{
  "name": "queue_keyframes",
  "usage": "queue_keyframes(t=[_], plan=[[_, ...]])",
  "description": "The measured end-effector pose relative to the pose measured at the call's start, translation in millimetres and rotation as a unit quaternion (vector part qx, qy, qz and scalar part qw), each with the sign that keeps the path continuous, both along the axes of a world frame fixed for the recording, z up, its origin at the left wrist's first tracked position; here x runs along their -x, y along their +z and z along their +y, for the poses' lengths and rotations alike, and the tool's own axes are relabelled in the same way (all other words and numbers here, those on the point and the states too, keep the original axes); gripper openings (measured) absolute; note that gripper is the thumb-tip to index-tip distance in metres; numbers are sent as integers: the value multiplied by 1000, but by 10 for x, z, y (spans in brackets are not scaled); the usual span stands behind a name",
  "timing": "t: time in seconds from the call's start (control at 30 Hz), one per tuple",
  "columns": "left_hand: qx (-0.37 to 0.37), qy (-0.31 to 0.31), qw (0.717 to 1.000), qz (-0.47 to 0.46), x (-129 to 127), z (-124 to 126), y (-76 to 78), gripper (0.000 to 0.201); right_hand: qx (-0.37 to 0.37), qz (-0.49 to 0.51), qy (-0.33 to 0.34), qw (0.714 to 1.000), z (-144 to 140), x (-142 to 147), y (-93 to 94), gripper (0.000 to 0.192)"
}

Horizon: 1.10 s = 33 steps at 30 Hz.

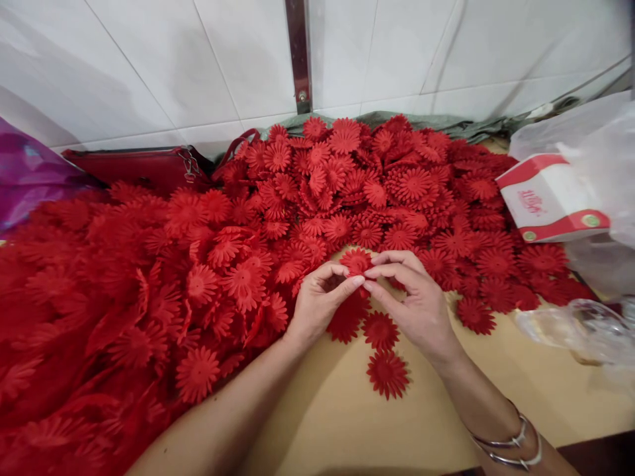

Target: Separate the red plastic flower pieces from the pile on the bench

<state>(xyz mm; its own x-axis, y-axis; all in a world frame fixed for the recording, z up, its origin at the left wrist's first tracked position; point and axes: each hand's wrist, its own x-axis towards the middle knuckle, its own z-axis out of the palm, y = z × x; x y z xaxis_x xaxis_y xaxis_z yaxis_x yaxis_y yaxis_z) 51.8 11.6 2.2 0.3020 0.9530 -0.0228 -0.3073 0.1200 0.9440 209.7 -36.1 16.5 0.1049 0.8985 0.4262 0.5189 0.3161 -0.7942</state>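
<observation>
Left hand (317, 301), right hand (414, 301) pinch flower (356, 262), pile (347, 185) behind

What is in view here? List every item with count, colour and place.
flowers: too many to count, red, heaped from left to centre right
held flower: one, red, pinched between both hands
loose flowers: a few, red, on the bare table below the hands
table: one, tan, bottom centre
bag: one, dark red, by the wall at left
sheet: one, purple, far left
box: one, white and red, right
plastic bags: a few, clear, right edge
wall: white tiles, top
bangles: two, silver, right wrist
left hand: grip on held flower
right hand: grip on held flower
</observation>
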Motion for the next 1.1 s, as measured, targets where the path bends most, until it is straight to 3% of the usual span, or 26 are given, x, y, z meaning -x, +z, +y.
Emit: queue_keyframes(t=[0.33,0.57,0.77,0.9,1.03,1.1], plan=[[-30,-10,999,16,-20,15,4,28,46,102,11,994,16,-13,-78,7],[-30,-15,999,32,-21,-4,2,31,39,202,-38,978,71,-85,-207,11],[16,42,999,-18,1,5,-4,34,33,375,-115,919,133,-194,-221,20],[54,39,996,-61,-9,23,-39,36,73,440,-63,893,138,-156,-165,24],[72,61,990,-109,-16,34,-78,34,109,493,-15,863,137,-140,-141,11],[68,63,988,-120,-12,36,-93,30,135,515,-5,846,141,-150,-133,21]])
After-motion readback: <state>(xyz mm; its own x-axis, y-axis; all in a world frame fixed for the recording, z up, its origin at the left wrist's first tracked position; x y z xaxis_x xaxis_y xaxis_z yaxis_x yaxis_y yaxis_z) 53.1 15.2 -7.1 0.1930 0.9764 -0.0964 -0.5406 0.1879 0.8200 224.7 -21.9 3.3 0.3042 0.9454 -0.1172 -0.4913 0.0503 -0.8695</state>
